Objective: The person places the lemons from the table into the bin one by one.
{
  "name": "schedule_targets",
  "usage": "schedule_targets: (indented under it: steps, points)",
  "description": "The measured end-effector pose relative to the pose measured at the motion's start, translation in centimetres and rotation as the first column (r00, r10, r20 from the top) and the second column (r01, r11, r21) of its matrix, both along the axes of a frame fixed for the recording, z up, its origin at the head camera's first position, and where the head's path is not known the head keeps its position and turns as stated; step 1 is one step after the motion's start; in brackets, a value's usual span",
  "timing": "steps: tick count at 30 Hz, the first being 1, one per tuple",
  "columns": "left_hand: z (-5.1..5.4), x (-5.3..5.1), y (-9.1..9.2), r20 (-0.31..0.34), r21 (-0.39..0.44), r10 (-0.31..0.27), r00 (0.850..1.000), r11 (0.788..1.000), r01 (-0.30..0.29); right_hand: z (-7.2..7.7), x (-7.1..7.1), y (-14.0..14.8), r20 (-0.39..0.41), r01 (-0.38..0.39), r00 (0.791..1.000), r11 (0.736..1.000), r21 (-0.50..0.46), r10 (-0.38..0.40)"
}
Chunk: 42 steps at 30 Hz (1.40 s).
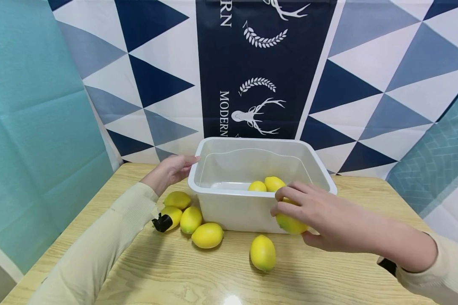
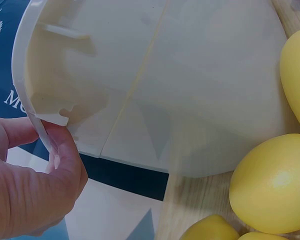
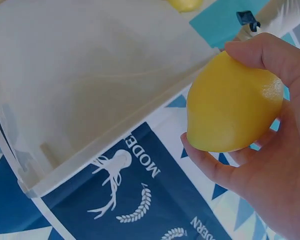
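My right hand (image 1: pixel 324 212) grips a yellow lemon (image 3: pixel 232 102) in front of the white plastic bin's near wall, just below the rim. With thumb and fingers, my left hand (image 2: pixel 40 175) pinches the rim of the bin (image 1: pixel 236 207) at its left end. Inside the bin, two lemons show over the near edge, one of them a rounded lemon (image 1: pixel 257 186); the rest of the floor is partly hidden. A single lemon (image 1: pixel 263 253) lies on the table before the bin. Several more, among them a lemon (image 1: pixel 208 235), cluster at its left, under my left forearm.
The wooden table (image 1: pixel 168 275) carries the bin near its back edge. Behind it hangs a patterned cloth (image 1: pixel 259 63) with triangles and deer heads. A teal curtain (image 1: pixel 38 127) stands on the left. A black strap piece (image 1: pixel 162 222) sits by my left sleeve.
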<state>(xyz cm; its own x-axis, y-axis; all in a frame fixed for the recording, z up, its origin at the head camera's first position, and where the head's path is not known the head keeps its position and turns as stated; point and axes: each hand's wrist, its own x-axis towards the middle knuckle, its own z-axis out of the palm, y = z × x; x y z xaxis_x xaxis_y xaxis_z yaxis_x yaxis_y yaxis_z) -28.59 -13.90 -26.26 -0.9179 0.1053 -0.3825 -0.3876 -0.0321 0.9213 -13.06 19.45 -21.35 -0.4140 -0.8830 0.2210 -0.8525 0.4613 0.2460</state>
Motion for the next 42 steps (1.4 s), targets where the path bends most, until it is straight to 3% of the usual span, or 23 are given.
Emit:
schedule_targets:
  steps: [16,24,32,42]
  points:
    - [0.2,0.1,0.0,-0.004,-0.003,-0.012,1.0,1.0,0.012,1.4,-1.5,-0.2,0.029,0.049,0.998,0.999,-0.014,-0.048]
    - [0.1,-0.1,0.0,-0.009,-0.016,-0.031,0.999,0.999,0.031,2.1,-2.2,-0.3,0.035,0.013,0.999,0.998,-0.057,-0.011]
    - [0.2,-0.1,-0.1,-0.003,-0.03,-0.021,1.0,0.999,0.021,2.8,-3.2,-0.4,0.06,0.03,0.998,0.997,-0.067,-0.026]
    - [0.2,0.1,0.0,0.005,-0.03,-0.016,1.0,0.999,0.016,3.0,-4.1,-0.2,0.148,0.091,0.986,0.994,-0.059,-0.081]
